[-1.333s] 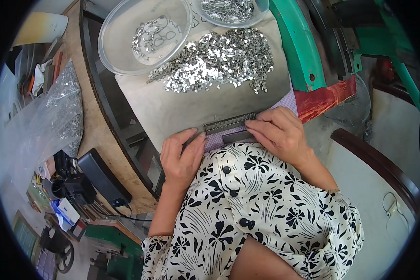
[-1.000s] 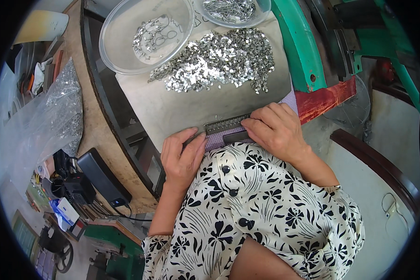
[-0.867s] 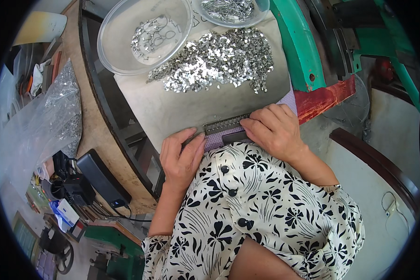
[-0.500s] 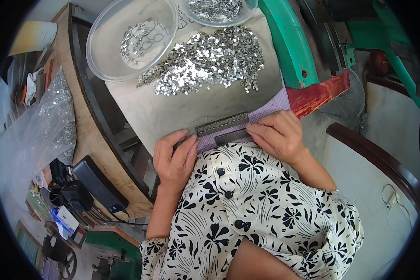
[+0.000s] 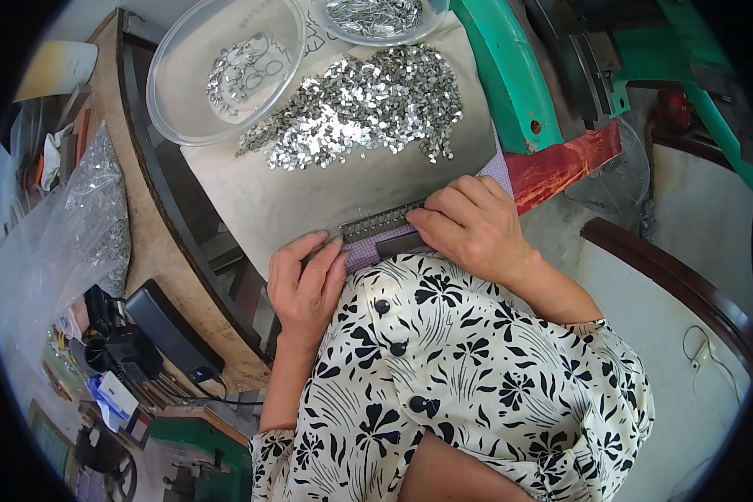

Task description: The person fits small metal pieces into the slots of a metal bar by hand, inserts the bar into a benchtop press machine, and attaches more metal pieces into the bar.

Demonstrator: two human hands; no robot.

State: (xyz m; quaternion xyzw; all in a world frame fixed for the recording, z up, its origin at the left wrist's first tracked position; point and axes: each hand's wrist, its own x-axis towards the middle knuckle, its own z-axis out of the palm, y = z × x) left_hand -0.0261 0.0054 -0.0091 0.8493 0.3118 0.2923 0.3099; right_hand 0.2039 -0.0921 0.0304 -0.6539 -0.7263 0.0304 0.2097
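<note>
Left hand: The left hand lies at the near edge of the table. Its fingers rest close together, and the tips touch the left end of the metal strip. It does not pinch anything.

Right hand: The right hand lies over the right end of the strip. The fingers are bent and pressed together on it. I cannot tell if the thumb grips from below.

Metal strip: It is a long, thin bar with small teeth or slots. It lies across a purple cloth, right in front of the person's flowered shirt.

Shiny pile: Farther back sits a heap of tiny metal pieces.

Bowls: At the far side stand a clear bowl and a second bowl, both with metal bits inside.

What could go wrong: The strip may tip or slide if one hand pushes harder, and small parts in it could spill. A sleeve could drag bits off the table.

Hard to see: The right hand hides its end of the strip. The tiny pieces are too small to tell their shape. The second bowl is cut off at the top.
</note>
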